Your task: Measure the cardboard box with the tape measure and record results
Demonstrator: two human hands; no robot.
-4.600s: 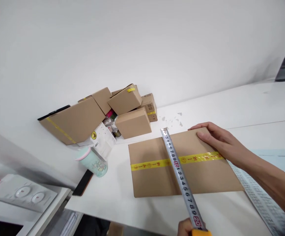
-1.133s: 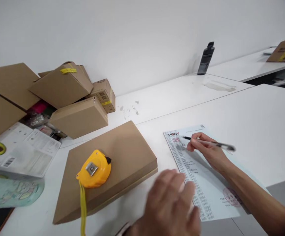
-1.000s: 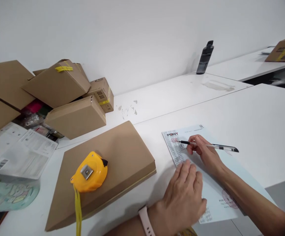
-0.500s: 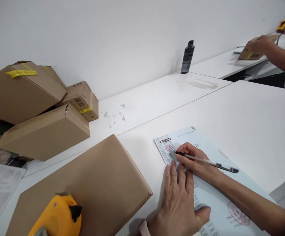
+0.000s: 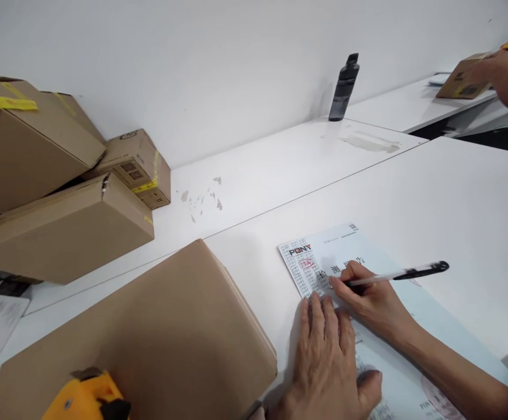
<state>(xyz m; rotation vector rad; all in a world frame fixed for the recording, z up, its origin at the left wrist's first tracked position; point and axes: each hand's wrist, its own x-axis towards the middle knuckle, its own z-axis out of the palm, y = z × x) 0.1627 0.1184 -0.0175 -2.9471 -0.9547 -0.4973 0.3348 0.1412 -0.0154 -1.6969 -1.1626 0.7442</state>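
My right hand grips a clear-barrelled pen with a black cap on its far end. The fingers rest over a pale blue printed document with a PONY logo in its corner; the pen's tip is hidden behind them. Flat on the document's left edge lies my left hand, fingers stretched out and thumb apart. Left of it stands a plain brown cardboard box. On that box, at the bottom of the view, is a yellow tape dispenser, partly cut off by the frame.
Several cardboard boxes, one with yellow tape, are stacked at the left. A dark water bottle stands by the wall. At the far right, another person's hands hold a yellow tool over a small carton. Seams cross the white table.
My right hand has shifted right and slightly down, away from the logo, and the pen's far end points higher. The view has tilted a little. The other person's arm has moved toward the right edge.
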